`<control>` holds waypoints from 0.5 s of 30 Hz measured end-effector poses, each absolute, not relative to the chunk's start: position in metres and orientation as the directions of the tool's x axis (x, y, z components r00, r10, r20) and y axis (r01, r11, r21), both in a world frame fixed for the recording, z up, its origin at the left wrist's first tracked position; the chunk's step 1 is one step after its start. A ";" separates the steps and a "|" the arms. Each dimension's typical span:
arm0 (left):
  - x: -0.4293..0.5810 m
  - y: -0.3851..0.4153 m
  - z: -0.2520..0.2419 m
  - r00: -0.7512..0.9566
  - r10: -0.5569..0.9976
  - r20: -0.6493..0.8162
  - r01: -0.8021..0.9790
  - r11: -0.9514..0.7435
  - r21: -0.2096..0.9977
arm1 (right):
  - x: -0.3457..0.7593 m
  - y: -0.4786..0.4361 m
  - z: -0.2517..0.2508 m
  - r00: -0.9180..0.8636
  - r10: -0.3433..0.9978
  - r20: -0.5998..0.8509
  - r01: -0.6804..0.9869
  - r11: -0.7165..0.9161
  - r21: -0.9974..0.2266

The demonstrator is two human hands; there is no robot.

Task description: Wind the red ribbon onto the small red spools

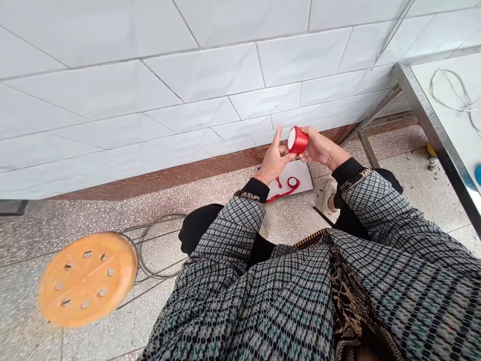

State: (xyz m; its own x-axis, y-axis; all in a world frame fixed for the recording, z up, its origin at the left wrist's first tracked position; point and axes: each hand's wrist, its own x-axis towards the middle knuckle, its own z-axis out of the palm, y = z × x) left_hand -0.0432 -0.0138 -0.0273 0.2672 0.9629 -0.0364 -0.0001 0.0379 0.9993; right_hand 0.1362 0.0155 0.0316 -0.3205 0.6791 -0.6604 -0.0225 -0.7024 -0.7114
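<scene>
A roll of red satin ribbon (298, 140) with a white end face is held up between my two hands, tilted with the white face to the left. My right hand (320, 147) grips it from the right side. At its lower left edge, the thumb and fingers of my left hand (273, 161) close on it, while the index finger points up. Below my hands lies a white board (305, 176), partly hidden by my left wrist. On the board are a smaller red ribbon roll (292, 182) with a loose tail and a small red piece (278, 182).
A white tiled wall (210, 115) rises in front of me. To the left, an orange round stool (88, 278) with metal legs lies on its side on the speckled floor (150, 195). At right stands a metal-framed table (438, 115) bearing a white cable (451, 95).
</scene>
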 end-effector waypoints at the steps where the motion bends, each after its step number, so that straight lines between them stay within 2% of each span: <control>1: -0.047 -0.013 -0.027 0.319 0.947 -0.031 -0.004 0.034 0.999 | 0.137 0.015 0.033 -0.337 0.674 -0.658 0.001 -0.698 -0.716; 6: -0.058 -0.010 -0.024 0.509 0.859 -0.054 -0.005 0.065 0.998 | 0.138 0.009 0.047 -0.392 0.634 -0.667 0.127 -0.680 -0.722; 12: -0.057 -0.010 -0.027 0.542 0.838 -0.066 -0.072 0.125 0.989 | 0.141 0.004 0.050 -0.420 0.638 -0.645 0.195 -0.631 -0.751; 15: -0.058 -0.011 -0.027 0.540 0.839 -0.063 -0.144 0.166 0.976 | 0.147 0.003 0.049 -0.434 0.720 -0.541 0.181 -0.518 -0.836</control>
